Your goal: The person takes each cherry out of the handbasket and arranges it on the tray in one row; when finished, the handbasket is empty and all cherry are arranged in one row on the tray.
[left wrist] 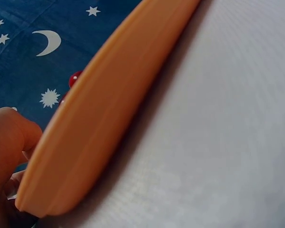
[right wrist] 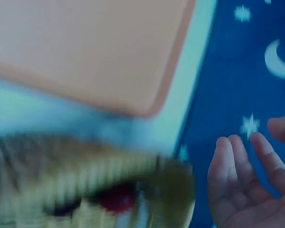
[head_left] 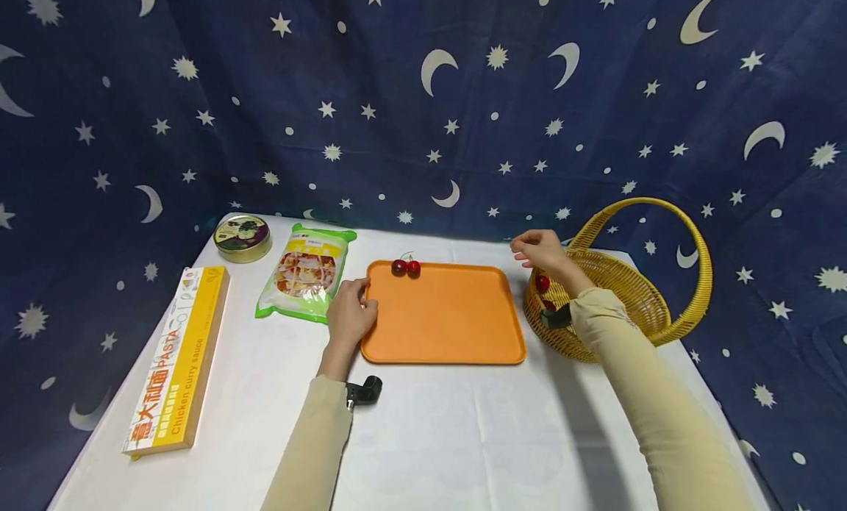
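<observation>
On the white table, my left hand grips the orange tray's left edge; my right hand hovers over the basket, fingers loose, empty.

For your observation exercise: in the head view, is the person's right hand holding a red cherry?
No. The right hand hovers with loose, empty fingers between the orange plastic tray and the yellow wicker basket.

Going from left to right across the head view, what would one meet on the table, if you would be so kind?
Pasta box → round tin → green food packet → left hand → orange tray → right hand → wicker basket.
</observation>
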